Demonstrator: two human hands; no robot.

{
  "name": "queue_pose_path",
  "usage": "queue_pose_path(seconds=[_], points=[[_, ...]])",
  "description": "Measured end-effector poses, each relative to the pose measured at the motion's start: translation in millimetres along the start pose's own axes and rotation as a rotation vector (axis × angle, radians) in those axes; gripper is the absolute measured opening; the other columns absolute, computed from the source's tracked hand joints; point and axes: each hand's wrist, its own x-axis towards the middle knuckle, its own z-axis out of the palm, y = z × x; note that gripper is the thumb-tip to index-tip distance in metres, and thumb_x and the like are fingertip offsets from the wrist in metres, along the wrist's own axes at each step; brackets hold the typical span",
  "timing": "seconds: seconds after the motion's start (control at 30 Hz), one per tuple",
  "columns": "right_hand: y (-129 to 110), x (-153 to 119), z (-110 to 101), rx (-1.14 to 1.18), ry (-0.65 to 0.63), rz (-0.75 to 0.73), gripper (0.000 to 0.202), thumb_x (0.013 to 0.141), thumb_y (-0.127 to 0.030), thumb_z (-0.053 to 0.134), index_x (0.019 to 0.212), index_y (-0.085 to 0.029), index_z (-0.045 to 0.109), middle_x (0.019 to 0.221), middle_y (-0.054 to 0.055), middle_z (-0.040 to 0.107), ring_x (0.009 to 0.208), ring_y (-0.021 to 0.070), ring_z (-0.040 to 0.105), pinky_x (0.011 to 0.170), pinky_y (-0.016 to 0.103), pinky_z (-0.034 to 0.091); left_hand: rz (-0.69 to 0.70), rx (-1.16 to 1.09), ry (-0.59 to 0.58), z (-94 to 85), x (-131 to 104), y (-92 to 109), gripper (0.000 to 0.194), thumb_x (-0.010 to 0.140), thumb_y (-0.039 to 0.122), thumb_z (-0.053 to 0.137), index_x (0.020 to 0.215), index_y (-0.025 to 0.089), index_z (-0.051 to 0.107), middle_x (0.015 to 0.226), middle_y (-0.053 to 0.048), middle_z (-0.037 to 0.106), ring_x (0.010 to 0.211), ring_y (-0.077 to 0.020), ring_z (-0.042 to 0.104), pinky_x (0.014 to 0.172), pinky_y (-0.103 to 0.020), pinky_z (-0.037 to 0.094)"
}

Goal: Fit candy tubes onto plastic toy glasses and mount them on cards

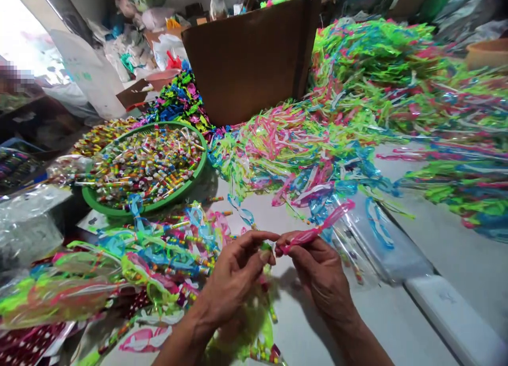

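My right hand (325,273) pinches a pink plastic ribbon strip (317,229) between thumb and fingers; its far end sticks out up and to the right. Close beside it, my left hand (238,271) is closed in a pinch at the thumb and fingertips. Something small and greenish shows there, too little to name. Below and left of my left hand lie small tubes filled with coloured bits and tied with ribbon strips (166,249). Under the left wrist is a yellow-green ribbon bundle (246,323), partly hidden by the arm.
A round green basket (119,211) full of small coloured tubes stands at the left. Behind the table's middle rises a brown cardboard box (250,64). Loose ribbon strips (278,138) heap up at centre and right. Clear plastic bags (391,249) and a white block (452,318) lie at right.
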Motion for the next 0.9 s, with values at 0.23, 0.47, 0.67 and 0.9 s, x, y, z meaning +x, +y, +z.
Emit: queue_pose_path(seconds=[0.23,0.47,0.67,0.9], points=[[-3.0,-19.3,23.6,0.146,-0.093,-0.005,0.003,0.081,-0.027,0.074,0.079,-0.024,0.073,0.080,0.001,0.060,0.076,0.0156,0.055,0.073,0.028,0.048,0.116,-0.087,0.089,0.3,-23.5,-16.3,0.022,0.088,0.030,0.063,0.109,0.022,0.063,0.090,-0.001,0.064,0.087,-0.0132,0.059,0.080,-0.023,0.044],[-2.0,-26.1,28.1,0.091,-0.147,-0.032,0.006,0.083,-0.024,0.072,0.077,-0.023,0.074,0.077,0.000,0.058,0.077,0.0155,0.054,0.073,0.027,0.045,0.115,-0.119,0.051,-2.2,-30.6,-20.1,0.022,0.089,0.034,0.062,0.103,0.018,0.064,0.075,0.001,0.062,0.074,-0.0109,0.055,0.070,-0.021,0.041],[4.6,-27.8,18.0,-0.026,-0.143,-0.058,0.007,0.085,-0.030,0.072,0.081,-0.025,0.074,0.077,0.000,0.059,0.075,0.0161,0.055,0.070,0.028,0.046,0.184,0.181,0.037,-7.7,-32.4,-17.3,0.023,0.094,0.032,0.052,0.107,0.019,0.065,0.078,0.000,0.064,0.074,-0.0126,0.058,0.070,-0.024,0.044],[10.7,-33.9,4.4,-0.241,-0.144,-0.141,0.005,0.085,-0.026,0.072,0.088,-0.027,0.076,0.080,0.002,0.062,0.076,0.0177,0.057,0.068,0.031,0.047,0.289,0.561,-0.033,-13.4,-32.7,-10.0,0.019,0.094,0.027,0.047,0.100,0.018,0.063,0.078,-0.001,0.063,0.068,-0.0124,0.055,0.066,-0.024,0.041]])
